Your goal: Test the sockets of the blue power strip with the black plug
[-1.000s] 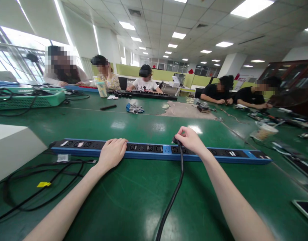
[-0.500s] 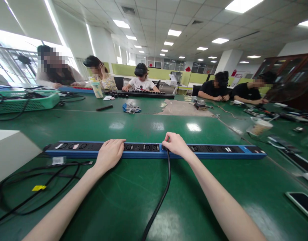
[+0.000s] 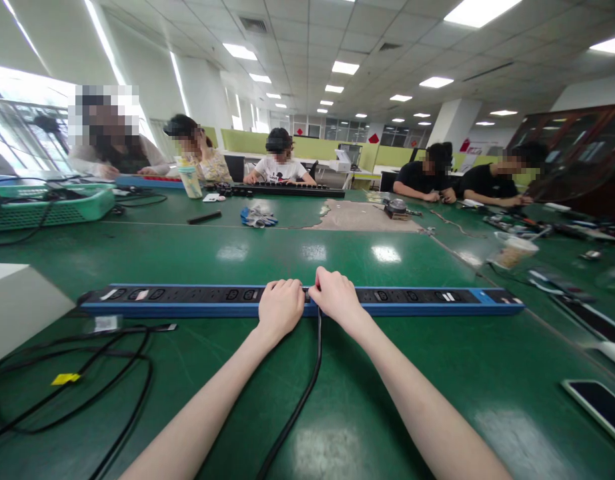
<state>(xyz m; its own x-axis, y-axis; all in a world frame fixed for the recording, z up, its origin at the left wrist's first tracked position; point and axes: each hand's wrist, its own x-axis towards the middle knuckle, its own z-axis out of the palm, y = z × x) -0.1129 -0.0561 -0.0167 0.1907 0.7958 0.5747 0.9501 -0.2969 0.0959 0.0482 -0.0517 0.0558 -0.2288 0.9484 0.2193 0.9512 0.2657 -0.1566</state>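
Observation:
A long blue and black power strip (image 3: pixel 417 301) lies across the green table (image 3: pixel 307 260). My left hand (image 3: pixel 280 308) rests on its middle with fingers curled over the strip. Touching it on the right, my right hand (image 3: pixel 335 297) is closed on a black plug that its fingers hide. The plug's black cable (image 3: pixel 297 407) runs from between the hands toward me.
Coiled black cables (image 3: pixel 87 373) with a yellow tag lie at the left beside a white box (image 3: pixel 17 300). A phone (image 3: pixel 595 403) lies at the right edge. Several people sit along the far side with a green basket (image 3: pixel 47 207), a cup (image 3: pixel 510 252) and other strips.
My right hand moved the plug leftward along the strip. My left hand slid right along the strip until the two hands met at its middle.

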